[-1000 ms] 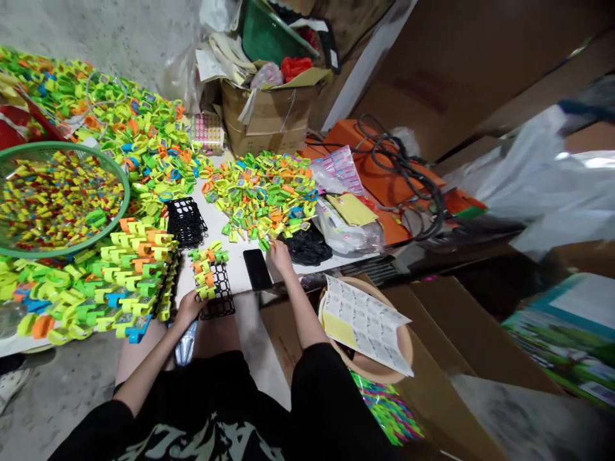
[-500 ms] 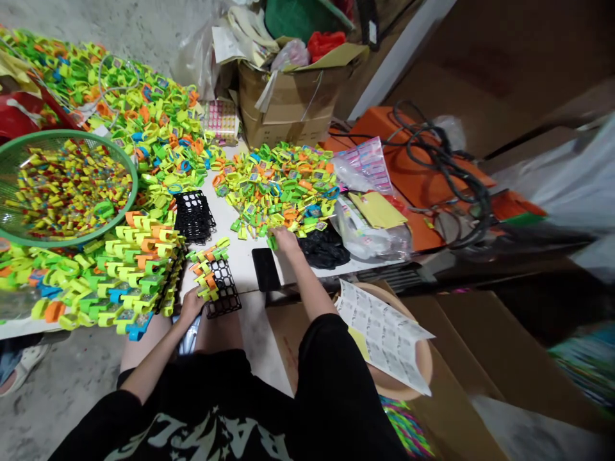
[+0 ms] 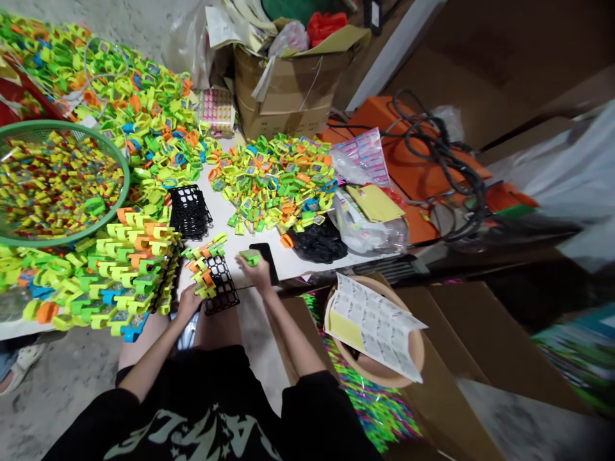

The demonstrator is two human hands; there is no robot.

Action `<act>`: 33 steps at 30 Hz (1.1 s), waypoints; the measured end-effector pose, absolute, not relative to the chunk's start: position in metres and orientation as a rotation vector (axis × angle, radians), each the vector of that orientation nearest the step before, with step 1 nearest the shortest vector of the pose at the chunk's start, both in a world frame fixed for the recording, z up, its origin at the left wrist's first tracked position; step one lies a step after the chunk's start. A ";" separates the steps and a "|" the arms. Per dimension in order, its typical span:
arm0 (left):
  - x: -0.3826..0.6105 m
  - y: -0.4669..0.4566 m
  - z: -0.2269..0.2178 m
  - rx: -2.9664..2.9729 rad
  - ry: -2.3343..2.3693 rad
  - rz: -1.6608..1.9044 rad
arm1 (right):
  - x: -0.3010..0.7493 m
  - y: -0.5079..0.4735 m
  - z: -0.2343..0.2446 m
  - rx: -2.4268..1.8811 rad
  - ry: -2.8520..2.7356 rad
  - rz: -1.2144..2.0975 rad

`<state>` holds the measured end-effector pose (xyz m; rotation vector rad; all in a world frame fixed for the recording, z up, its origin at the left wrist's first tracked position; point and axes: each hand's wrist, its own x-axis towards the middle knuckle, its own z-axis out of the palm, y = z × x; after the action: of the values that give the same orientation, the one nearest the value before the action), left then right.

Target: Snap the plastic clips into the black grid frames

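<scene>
My left hand [image 3: 188, 303] grips the left edge of a black plastic grid rack [image 3: 221, 283]. Rows of yellow, green and orange watch-like toys [image 3: 205, 267] sit clipped on its left part, while bare grid shows on the right. Just to the right, my right hand [image 3: 259, 274] is closed round a green watch-like toy [image 3: 250, 257], apart from the rack. Behind it lies a black phone [image 3: 267, 259], partly covered by the hand. A loose pile of the same toys [image 3: 276, 179] spreads on the white table [image 3: 225, 221].
At left stand a filled rack [image 3: 129, 269] and a green basket [image 3: 125, 186] of small yellow-red pieces. Stacked black grids [image 3: 189, 214] lie ahead. A black plastic bag [image 3: 319, 242] and a cardboard box [image 3: 288, 89] are beyond. A round tub [image 3: 416, 358] with a printed sheet is at right.
My right hand has come from the pile's front edge leftward to near the rack, bringing a green toy with it. My left hand still holds the rack. The view has shifted slightly.
</scene>
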<state>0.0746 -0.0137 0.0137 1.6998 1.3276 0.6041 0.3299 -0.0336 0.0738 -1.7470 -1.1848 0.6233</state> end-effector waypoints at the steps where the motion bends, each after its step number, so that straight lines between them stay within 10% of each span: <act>1: 0.075 -0.013 0.015 1.703 1.332 0.589 | 0.311 -0.034 0.068 -1.728 -1.185 0.676; 33: 0.075 -0.014 0.011 1.806 1.390 0.509 | 0.259 0.011 0.056 -1.876 -1.790 0.835</act>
<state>0.0751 -0.0144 0.0108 1.8057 1.3897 0.5088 0.2594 0.0113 0.0564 -1.8758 -1.7904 0.8347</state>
